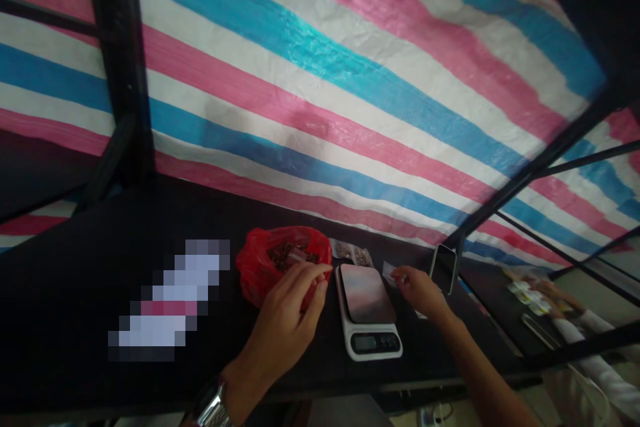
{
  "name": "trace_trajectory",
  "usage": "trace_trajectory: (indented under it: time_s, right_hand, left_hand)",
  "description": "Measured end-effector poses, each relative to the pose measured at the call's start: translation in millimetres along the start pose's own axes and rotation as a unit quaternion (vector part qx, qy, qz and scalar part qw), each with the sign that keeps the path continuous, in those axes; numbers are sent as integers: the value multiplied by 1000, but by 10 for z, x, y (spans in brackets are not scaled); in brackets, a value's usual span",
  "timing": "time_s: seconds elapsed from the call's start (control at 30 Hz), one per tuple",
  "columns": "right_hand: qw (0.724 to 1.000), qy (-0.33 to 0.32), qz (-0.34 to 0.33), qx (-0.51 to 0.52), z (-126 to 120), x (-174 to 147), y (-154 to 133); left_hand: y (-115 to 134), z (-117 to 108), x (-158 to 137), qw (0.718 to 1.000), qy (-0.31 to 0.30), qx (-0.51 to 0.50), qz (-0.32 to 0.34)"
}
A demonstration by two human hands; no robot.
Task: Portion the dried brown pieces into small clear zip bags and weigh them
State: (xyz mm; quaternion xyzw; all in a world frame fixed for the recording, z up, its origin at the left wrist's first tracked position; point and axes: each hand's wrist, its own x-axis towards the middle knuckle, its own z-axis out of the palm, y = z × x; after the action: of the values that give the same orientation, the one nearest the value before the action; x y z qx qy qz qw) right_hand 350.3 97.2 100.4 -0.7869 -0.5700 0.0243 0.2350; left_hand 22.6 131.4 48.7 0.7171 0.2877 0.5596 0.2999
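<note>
My left hand [287, 310] reaches over the near side of a red plastic bag [255, 267], its fingers slightly curled and apart from the thumb, with nothing seen between them. Inside the open bag lie many small brown pieces [280, 255], too small to name. Just right of that hand stands a white digital kitchen scale [350, 340]; nothing rests on its metal plate [367, 293]. Beyond the scale's right side, my right hand [423, 292] pinches a small clear plastic bag [389, 272] between thumb and fingers.
Small filled clear bags [351, 253] lie behind the scale on the black table [200, 213]. A phone [444, 269] leans upright at the right. A pixelated patch covers something at the left. Another person's hand [560, 297] works at a table on the far right.
</note>
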Motion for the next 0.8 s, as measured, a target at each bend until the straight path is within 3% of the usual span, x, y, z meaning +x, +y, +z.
trace_trajectory:
  time_s: [0.13,0.3,0.4,0.53,0.8]
  right_hand:
    - [998,44,-35,28,-98,-154,-389]
    - [970,-43,-179,157,-44,-727,-1201]
    - [962,-35,-213,165,-7,-920,-1517]
    - [972,39,-179,146,-8,-907,-1655]
    - [964,-15,-141,226,98,-857,-1787]
  left_hand:
    - [10,118,-53,999,-3,33,19]
    - [11,337,-178,999,-29,39,2]
    - [41,403,-223,999,-28,18,-16]
    - [77,376,-237,1000,-16,15,21]
    - [14,91,-176,992,16,66,110]
